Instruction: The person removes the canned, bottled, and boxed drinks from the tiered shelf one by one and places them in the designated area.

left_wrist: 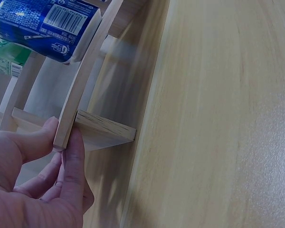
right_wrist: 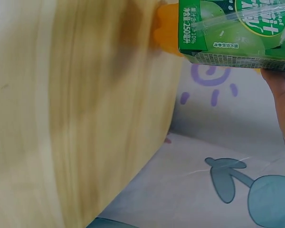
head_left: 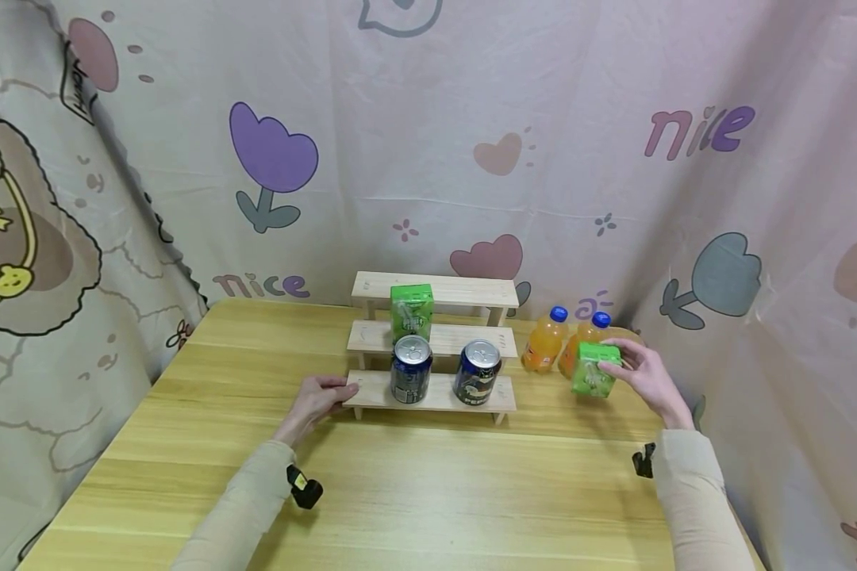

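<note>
A three-tier wooden display stand [head_left: 374, 387] is on the table. My left hand [head_left: 316, 406] pinches the left end of its lowest shelf, thumb above and fingers below, as the left wrist view shows. Two dark blue cans [head_left: 410, 371] [head_left: 478, 373] are upright on that shelf. Behind the left can, a green juice box [head_left: 412, 308] stands on the middle shelf. At the right, my right hand [head_left: 643, 376] grips a second green juice box [head_left: 591, 371], held by its upper part in front of the orange bottles. In the right wrist view this juice box [right_wrist: 237, 31] fills the upper right corner.
Two orange drink bottles with blue caps [head_left: 545, 341] [head_left: 574, 341] stand right of the stand; the right one is partly hidden by the juice box. A printed curtain [head_left: 414, 143] hangs behind the wooden table [head_left: 428, 492] and along both sides.
</note>
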A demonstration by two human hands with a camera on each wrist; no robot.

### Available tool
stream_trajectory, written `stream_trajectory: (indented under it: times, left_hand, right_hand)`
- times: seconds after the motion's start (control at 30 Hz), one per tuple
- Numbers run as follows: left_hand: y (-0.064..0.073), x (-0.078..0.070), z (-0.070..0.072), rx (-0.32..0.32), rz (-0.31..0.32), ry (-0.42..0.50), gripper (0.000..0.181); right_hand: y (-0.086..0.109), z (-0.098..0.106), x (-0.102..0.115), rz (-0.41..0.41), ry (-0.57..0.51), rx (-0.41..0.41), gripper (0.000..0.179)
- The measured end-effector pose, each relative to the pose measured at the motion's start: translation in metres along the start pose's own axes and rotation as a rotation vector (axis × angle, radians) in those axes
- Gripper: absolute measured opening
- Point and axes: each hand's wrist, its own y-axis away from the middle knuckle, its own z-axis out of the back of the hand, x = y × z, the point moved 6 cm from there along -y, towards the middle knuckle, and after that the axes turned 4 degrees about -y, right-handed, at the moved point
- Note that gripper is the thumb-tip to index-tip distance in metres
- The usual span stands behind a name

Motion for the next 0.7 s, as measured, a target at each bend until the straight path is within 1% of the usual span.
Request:
stream_trajectory:
  times: [0.1,0.23,0.47,0.7]
  left_hand:
    - [0.001,0.000,0.000,-0.002,-0.006,-0.007,0.048]
    - [0.003,-0.002,0.000,-0.001,-0.016,-0.002,0.048]
    - [0.003,-0.003,0.000,-0.007,-0.012,0.019,0.050]
    - [0.003,-0.003,0.000,-0.009,-0.018,0.029,0.049]
  right_hand:
    - [0.000,0.000,-0.006,-0.020,0.022,0.000,0.056]
    - [0.001,-0.002,-0.011,-0.037,0.015,0.006,0.056]
    - [-0.001,-0.005,-0.016,-0.030,0.001,0.002,0.055]
    - [-0.001,-0.008,-0.021,-0.042,-0.015,0.008,0.055]
